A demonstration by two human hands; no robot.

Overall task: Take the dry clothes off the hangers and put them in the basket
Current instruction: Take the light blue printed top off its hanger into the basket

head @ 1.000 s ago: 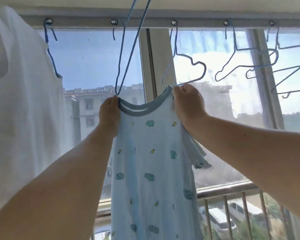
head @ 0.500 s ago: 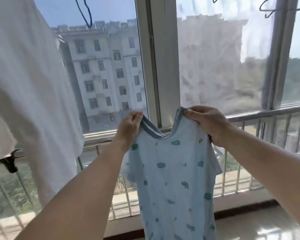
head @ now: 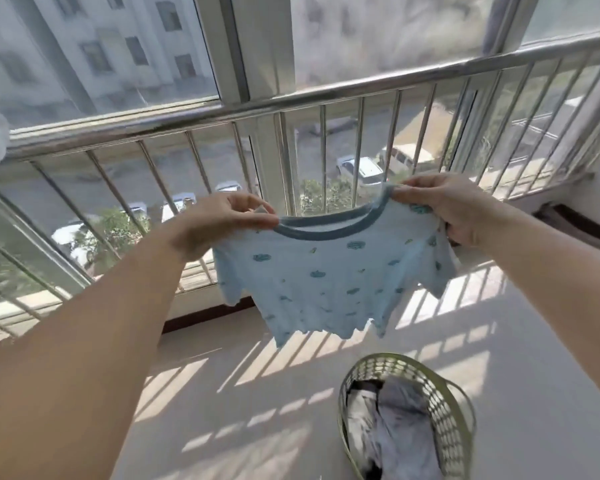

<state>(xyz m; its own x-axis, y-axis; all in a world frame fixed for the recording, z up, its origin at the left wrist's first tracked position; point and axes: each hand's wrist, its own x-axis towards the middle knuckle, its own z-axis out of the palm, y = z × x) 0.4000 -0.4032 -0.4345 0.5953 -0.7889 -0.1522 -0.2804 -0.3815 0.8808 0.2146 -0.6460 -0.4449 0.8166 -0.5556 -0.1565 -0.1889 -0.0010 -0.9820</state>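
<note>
The shirt (head: 321,282) hangs in the air in front of the railing (head: 326,95), spread flat between both hands, and no hanger shows in it or anywhere in view, so the first half of the job for this garment looks done. The left hand (head: 219,220) pinches the collar end at one shoulder, thumb and fingers closed on the fabric; the right hand (head: 454,206) grips the other shoulder the same way, fingers curled round the cloth. Held by the two shoulders and pulled apart, the shirt stays open and taut across the neckline, its hem hanging free and well clear of the floor (head: 222,393), which keeps a clean garment off the ground and makes it easy to steer. The basket (head: 461,431) stands on the floor below and a little to the right of the shirt, well apart from it, with grey clothes (head: 395,420) already piled inside. That placement seems deliberate: set right under the drying spot, so each piece only has to be lowered or dropped. My judgement is that the step in hand is carrying the shirt over the basket; what is left is to shift it slightly rightward and down, then let go with both hands. The likely slip is a release too soon, leaving the shirt draped over the rim or on the floor.
</note>
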